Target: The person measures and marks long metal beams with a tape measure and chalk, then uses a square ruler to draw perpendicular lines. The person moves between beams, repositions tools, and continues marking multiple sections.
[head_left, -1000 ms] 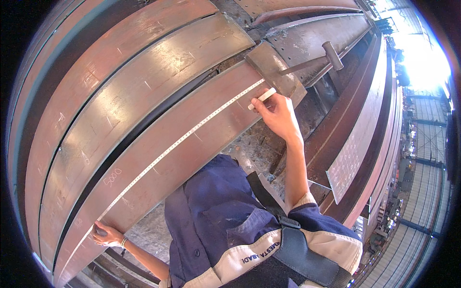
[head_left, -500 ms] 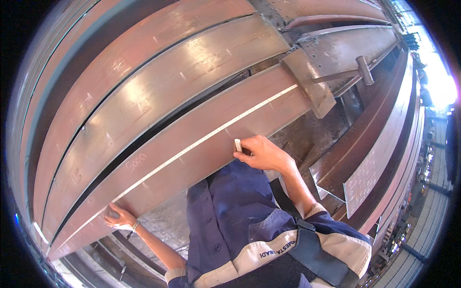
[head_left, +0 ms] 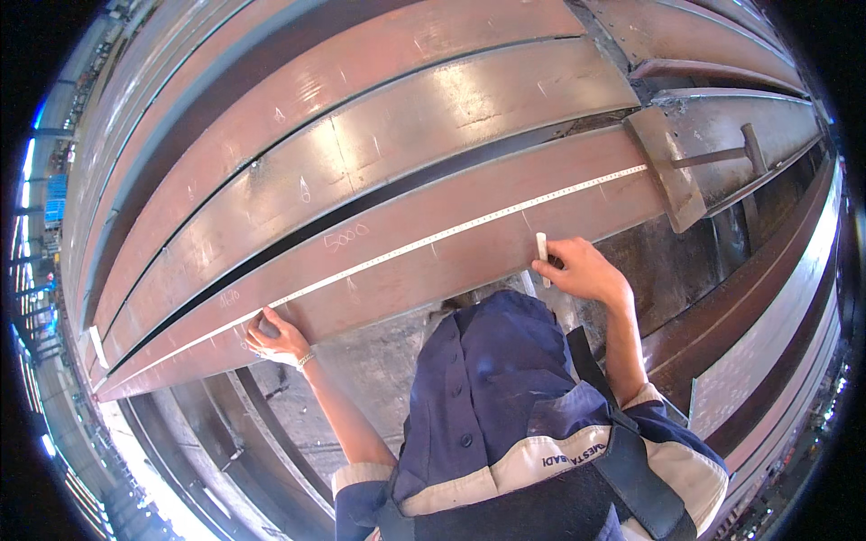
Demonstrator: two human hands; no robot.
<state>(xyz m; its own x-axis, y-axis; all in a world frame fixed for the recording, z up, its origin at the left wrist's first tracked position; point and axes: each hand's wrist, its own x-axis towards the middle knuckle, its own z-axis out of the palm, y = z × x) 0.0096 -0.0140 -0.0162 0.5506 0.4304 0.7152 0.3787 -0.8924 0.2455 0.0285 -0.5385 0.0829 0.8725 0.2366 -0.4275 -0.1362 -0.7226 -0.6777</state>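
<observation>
A yellowish-white measuring tape [head_left: 424, 242] lies stretched along the top of a long reddish-brown steel beam [head_left: 487, 261]. My left hand [head_left: 275, 336] rests on the beam, thumb at the tape's near edge, fingers apart and empty. Off to the right, my right hand [head_left: 586, 269] is closed around a white chalk stick [head_left: 541, 243], whose tip points upward beside the beam's near edge. Short chalk ticks and handwritten marks dot the beam. At the tape's right end, a steel square-like plate with a handle [head_left: 669, 171] sits across the beam.
More steel beams [head_left: 406, 117] lie side by side beyond this one, with a dark gap between. Another stack of beams [head_left: 758, 298] stands at right. Below, several steel rails [head_left: 244, 424] cross on the left side. My dark blue work jacket [head_left: 487, 379] is close to the beam.
The view has shifted, so the beam and both hands appear further right and the left hand higher. My left hand stays at the tape, and the right still grips the chalk.
</observation>
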